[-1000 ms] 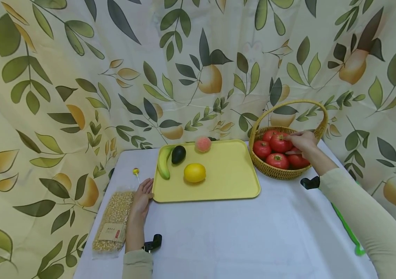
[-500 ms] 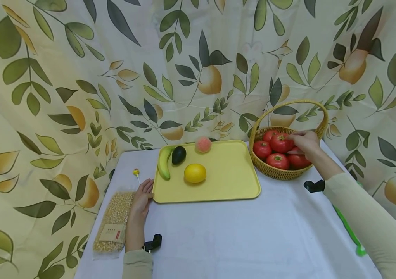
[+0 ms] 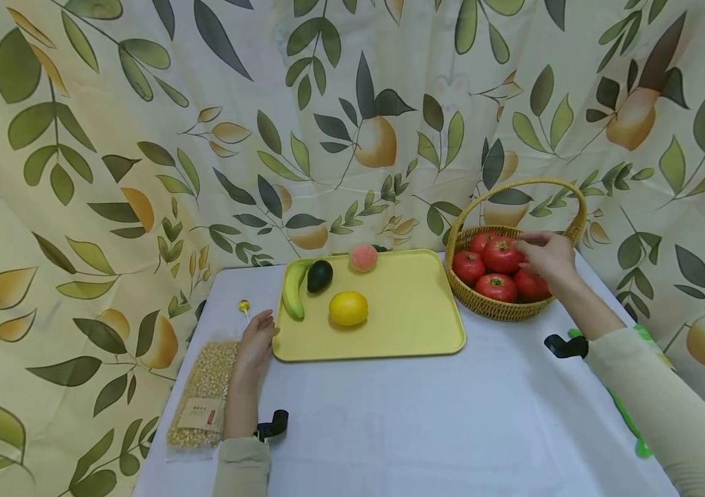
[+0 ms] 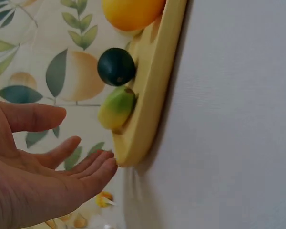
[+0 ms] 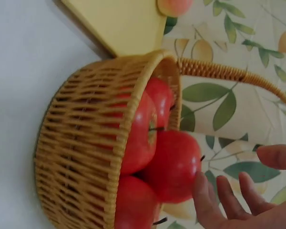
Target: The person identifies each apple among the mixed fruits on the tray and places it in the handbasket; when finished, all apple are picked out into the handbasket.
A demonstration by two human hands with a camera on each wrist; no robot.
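Several red apples (image 3: 501, 255) fill a wicker basket (image 3: 501, 312) with a tall handle at the back right. My right hand (image 3: 554, 262) is just above the apples on the basket's right side, its fingers loosely bent around nothing. In the right wrist view, one fingertip lies against or just in front of the top apple (image 5: 174, 164); contact cannot be told. My left hand (image 3: 255, 342) is at the left edge of a yellow tray (image 3: 408, 324), fingers spread and holding nothing. In the left wrist view, its fingertips (image 4: 107, 164) come close to the tray's corner.
On the tray are a banana (image 3: 292, 290), a dark avocado (image 3: 320, 276), a lemon (image 3: 348, 308) and a peach (image 3: 363, 257). A bag of grain (image 3: 203, 393) and a yellow lollipop (image 3: 244, 306) lie left. A green object (image 3: 628, 414) is partly behind the right forearm.
My right hand has drawn slightly back to the right from the apples, its fingers coming away. The left hand has shifted slightly off the tray's edge. Fruit and basket stay put.
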